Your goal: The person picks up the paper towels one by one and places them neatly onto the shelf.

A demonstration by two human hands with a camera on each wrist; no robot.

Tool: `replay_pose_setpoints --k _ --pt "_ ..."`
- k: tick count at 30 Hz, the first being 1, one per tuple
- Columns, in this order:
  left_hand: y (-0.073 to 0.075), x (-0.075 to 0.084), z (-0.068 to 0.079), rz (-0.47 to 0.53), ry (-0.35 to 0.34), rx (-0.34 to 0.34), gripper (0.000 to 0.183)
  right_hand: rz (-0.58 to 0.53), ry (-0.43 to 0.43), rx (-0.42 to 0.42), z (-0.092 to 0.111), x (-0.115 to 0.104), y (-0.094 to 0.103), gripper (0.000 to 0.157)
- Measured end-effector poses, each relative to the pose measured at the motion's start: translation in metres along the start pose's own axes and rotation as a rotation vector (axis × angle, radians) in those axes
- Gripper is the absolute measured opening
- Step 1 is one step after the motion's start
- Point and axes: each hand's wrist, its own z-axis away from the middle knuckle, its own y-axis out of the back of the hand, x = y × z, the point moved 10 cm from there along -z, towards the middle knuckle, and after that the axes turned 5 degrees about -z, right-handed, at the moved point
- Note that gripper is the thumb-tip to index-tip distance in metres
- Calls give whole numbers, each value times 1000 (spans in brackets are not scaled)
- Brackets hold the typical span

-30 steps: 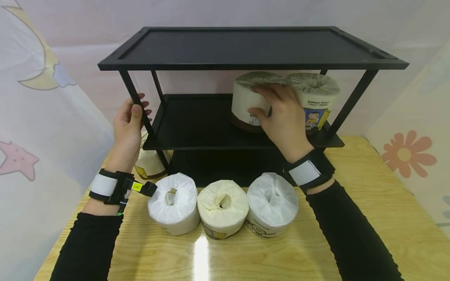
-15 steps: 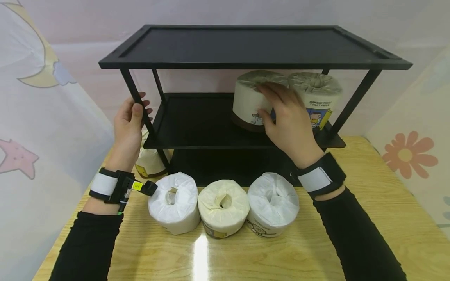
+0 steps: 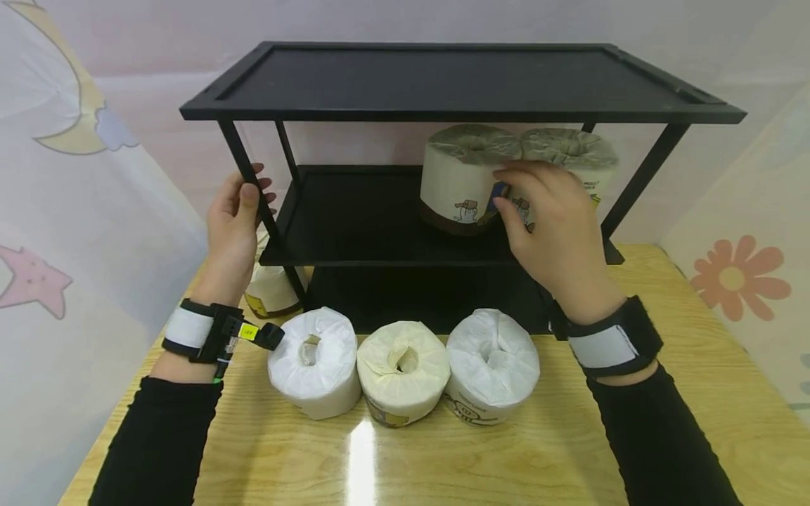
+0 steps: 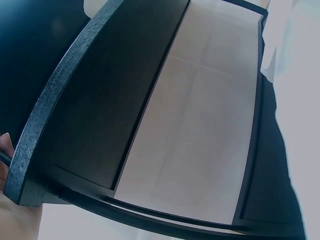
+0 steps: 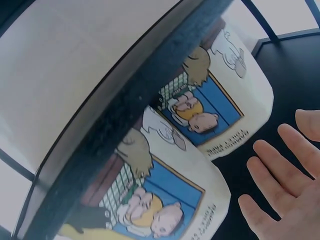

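Note:
In the head view, two wrapped toilet rolls (image 3: 451, 179) stand side by side on the right half of the rack's middle shelf (image 3: 354, 211). My right hand (image 3: 563, 235) is in front of them, partly covering the right-hand roll (image 3: 565, 145). The right wrist view shows its fingers (image 5: 270, 182) spread and apart from the printed roll (image 5: 187, 200). My left hand (image 3: 233, 218) grips the rack's front left post (image 3: 243, 158), thumb in front and fingers behind. Only a little of that hand (image 4: 17, 217) appears at the left wrist view's edge.
Below the rack's front edge, a white roll (image 3: 313, 376), a cream roll (image 3: 401, 383) and another white roll (image 3: 492, 365) stand in a row on the wooden table (image 3: 285, 464). One more roll (image 3: 272, 289) is behind the left post. The black top panel (image 3: 430, 77) overhangs the shelf.
My right hand has come off the left roll on the shelf and moved right and slightly down. The left hand keeps its grip on the post.

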Motion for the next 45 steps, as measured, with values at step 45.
replay_pose_setpoints --k 45 --pt "0 0 2 -26 2 -12 59 52 195 -106 10 5 1 40"
